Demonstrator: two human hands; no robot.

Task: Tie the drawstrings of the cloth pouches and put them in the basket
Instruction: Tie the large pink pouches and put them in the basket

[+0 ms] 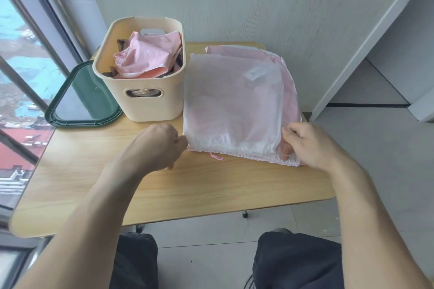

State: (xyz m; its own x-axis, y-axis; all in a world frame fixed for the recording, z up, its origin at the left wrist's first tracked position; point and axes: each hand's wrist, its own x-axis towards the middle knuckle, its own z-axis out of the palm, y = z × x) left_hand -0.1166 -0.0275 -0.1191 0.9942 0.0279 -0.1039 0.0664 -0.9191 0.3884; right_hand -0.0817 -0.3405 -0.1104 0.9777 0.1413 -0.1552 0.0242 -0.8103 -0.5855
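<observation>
A stack of flat cloth pouches lies on the right half of the wooden table, a translucent white pouch (232, 103) on top and pink pouches (274, 56) under it. My left hand (162, 145) is curled at the white pouch's near left corner, pinching its gathered edge. My right hand (307, 143) grips the near right corner, fingers tucked under the fabric. A pink drawstring end (217, 157) sticks out below the near hem. The beige basket (150, 101) stands at the left of the stack, holding tied pink pouches (145, 56).
A dark green lid (82, 96) lies flat to the left of the basket, by the window. The wall runs close behind the table. The table's near edge (187, 213) is just above my knees.
</observation>
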